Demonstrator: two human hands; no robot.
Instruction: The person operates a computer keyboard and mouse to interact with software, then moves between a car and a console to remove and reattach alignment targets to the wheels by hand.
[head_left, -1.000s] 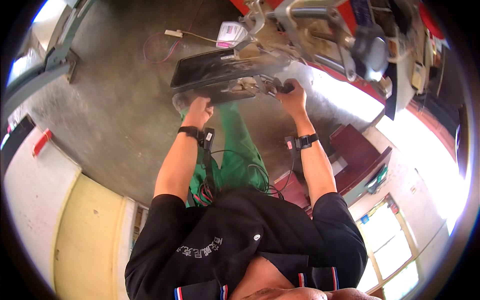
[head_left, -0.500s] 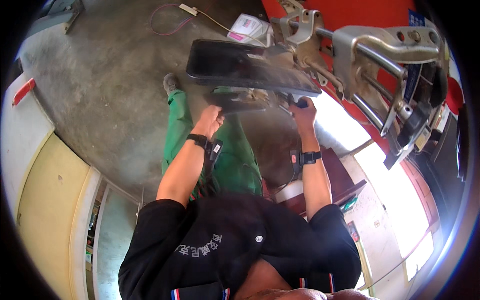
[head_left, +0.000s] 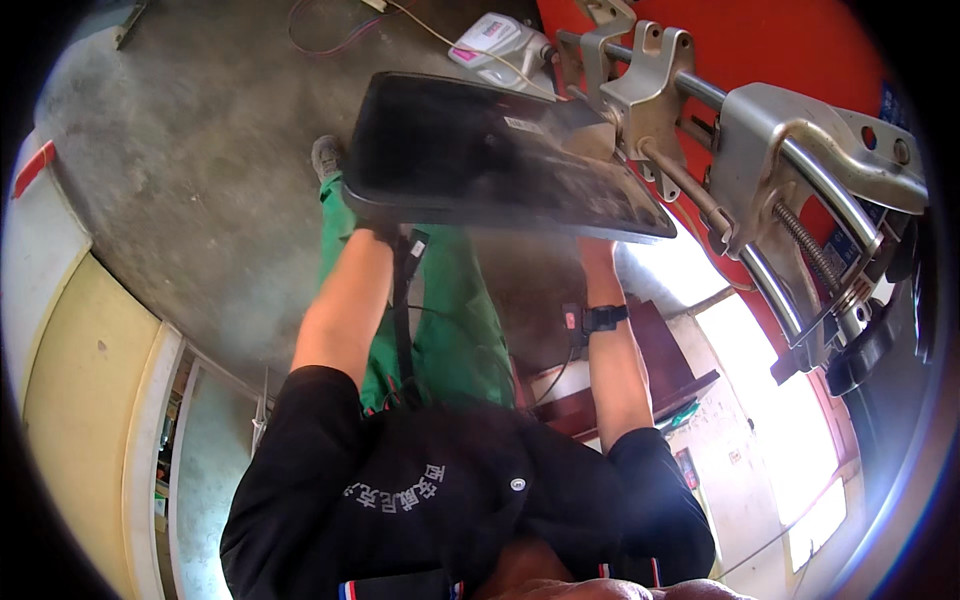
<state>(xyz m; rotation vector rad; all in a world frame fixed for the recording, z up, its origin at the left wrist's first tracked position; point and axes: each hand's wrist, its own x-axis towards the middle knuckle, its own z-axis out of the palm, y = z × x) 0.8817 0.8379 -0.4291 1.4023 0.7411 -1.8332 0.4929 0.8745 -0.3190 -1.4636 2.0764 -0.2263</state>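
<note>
A large black rounded panel (head_left: 450,150), shaped like a pedal or foot plate, hangs from a metal bracket (head_left: 645,85) at its right. My left forearm (head_left: 345,300) reaches up to the panel's near left edge, and the hand is hidden beneath it. My right hand (head_left: 598,250) shows only its base below the panel's near right edge; the fingers are covered. Whether either hand grips anything cannot be seen. The smaller dark plate that was in front of my hands is now covered too.
Metal rods and clamps (head_left: 790,180) fill the upper right before a red surface (head_left: 680,30). A white jug (head_left: 500,45) lies on the concrete floor (head_left: 200,150) beside a cable. A dark wooden piece of furniture (head_left: 650,365) stands at the right; a cream cabinet (head_left: 90,360) at the left.
The panel and bracket appear larger and lower as the view has shifted. Both hands, visible earlier at a smaller dark plate and metal part, are now mostly hidden behind the panel.
</note>
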